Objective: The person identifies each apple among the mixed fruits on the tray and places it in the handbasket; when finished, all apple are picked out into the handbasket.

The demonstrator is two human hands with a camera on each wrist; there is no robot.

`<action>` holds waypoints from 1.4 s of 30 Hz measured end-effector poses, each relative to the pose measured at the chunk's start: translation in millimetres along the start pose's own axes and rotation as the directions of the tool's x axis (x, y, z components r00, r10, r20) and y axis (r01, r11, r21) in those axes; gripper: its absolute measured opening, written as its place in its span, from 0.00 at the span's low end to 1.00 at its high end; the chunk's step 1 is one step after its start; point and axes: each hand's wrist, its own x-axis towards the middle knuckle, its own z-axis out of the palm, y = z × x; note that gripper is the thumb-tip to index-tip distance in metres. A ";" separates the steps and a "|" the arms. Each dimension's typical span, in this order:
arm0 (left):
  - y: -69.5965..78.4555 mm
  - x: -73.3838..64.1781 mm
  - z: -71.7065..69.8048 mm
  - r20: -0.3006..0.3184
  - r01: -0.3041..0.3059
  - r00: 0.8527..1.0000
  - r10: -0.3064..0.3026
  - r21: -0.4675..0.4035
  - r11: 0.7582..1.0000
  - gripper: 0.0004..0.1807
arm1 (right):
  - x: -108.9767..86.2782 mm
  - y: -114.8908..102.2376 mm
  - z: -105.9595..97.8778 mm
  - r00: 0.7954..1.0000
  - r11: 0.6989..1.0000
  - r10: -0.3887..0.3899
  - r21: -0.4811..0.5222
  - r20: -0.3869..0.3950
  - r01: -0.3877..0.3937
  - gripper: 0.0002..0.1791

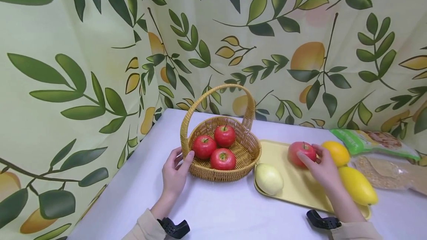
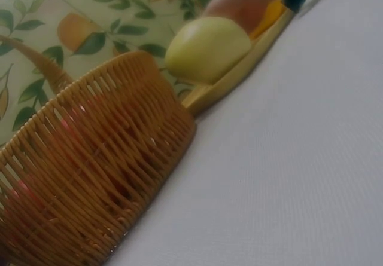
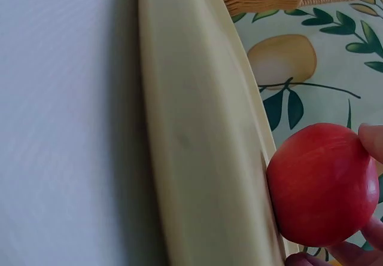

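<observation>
My left hand (image 1: 175,175) grips the left side of a wicker basket (image 1: 217,174) near the foot of its arched handle, thumb in front. Inside the basket lie three red apples (image 1: 222,159); through its weave in the left wrist view they show as red patches. On a pale yellow tray (image 1: 271,146), my right hand (image 1: 323,166) holds another red apple (image 1: 298,153) between thumb and fingers. The right wrist view shows this apple (image 3: 320,185) large, just over the tray's edge, with fingertips (image 3: 372,140) on its side.
A pale green pear (image 1: 268,179) sits at the tray's left end, close to the basket. Right of my right hand lie an orange fruit (image 1: 337,153) and a long yellow fruit (image 1: 358,186). Farther right are a green-edged food packet (image 1: 373,142) and a clear bag (image 1: 380,171).
</observation>
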 end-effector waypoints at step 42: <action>-0.2 0.4 -1.1 0.002 -0.008 1.000 0.008 -0.013 1.000 0.18 | -6.5 -10.9 1.4 0.990 0.993 0.082 0.073 0.112 -0.090 0.65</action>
